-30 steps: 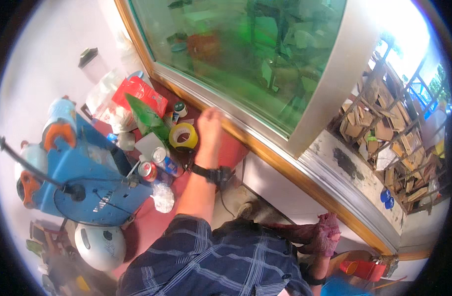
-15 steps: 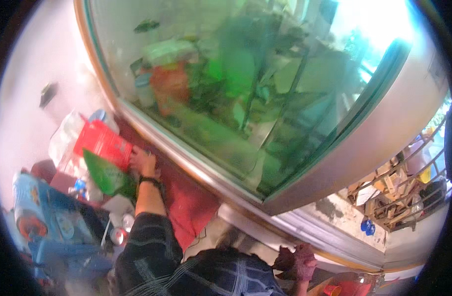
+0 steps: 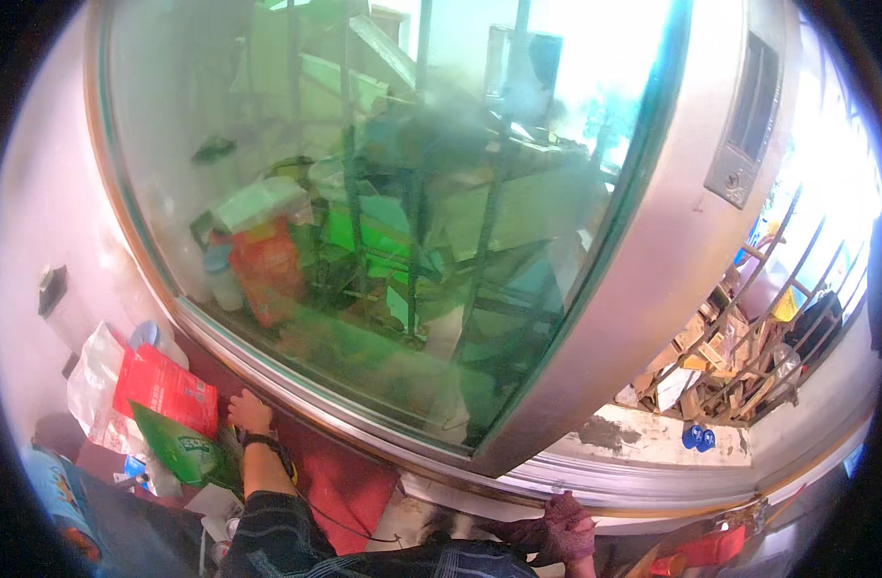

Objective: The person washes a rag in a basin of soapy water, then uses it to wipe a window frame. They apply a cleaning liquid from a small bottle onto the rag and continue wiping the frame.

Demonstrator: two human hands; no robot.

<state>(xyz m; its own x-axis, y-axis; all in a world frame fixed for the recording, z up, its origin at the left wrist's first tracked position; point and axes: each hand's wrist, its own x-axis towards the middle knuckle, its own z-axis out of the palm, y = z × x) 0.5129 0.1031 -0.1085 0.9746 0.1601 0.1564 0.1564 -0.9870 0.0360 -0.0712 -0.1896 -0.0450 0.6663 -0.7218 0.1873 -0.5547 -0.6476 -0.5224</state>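
Note:
My left hand [image 3: 251, 412], with a dark band on its wrist, is over a dark red surface [image 3: 340, 486] beside the window sill. Its fingers look curled, and I see nothing in them. Just left of it stands a red packet [image 3: 168, 387], apart from the fingers by a small gap. A green packet [image 3: 178, 445] leans in front of the red one, close to my wrist. At the lower right, my right hand [image 3: 571, 539] is closed round a dark reddish cloth [image 3: 563, 511], near the sliding window's track. The cloth partly hides its fingers.
A large green-tinted glass pane [image 3: 393, 222] in a metal frame [image 3: 614, 289] fills the middle. White plastic bags [image 3: 94, 385] lie at the left wall. Two blue round things [image 3: 698, 437] sit on the ledge at right, before bars and piled wood [image 3: 725, 352]. A red container [image 3: 715, 547] stands lower right.
The view has turned, so the scene sits further left and lower. My left hand has come away from the red packet's edge. My right hand still has the cloth, now nearer the window track.

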